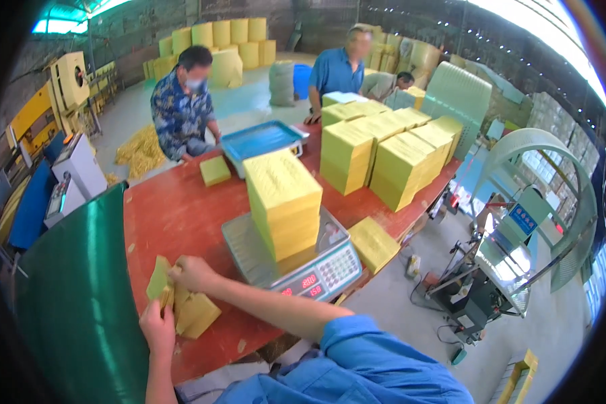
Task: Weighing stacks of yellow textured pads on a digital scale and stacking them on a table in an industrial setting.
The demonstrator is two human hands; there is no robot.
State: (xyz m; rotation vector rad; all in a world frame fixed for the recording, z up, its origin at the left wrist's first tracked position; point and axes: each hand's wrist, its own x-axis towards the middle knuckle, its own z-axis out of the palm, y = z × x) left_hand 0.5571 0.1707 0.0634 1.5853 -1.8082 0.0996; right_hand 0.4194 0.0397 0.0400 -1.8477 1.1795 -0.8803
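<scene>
At the table's left front, my left hand is closed round the lower end of a thin bundle of yellow paper sheets held upright. My right hand reaches across from the right, its fingers closed at the bundle's upper right edge. Beneath them, more yellow sheets lie loosely fanned on the red table. Right of my hands stands a digital scale with red lit digits. It bears a tall block of stacked yellow paper.
Several yellow paper stacks fill the table's far right. A flat stack lies right of the scale, and a small one near a blue-trayed scale. People are across the table. A machine stands right.
</scene>
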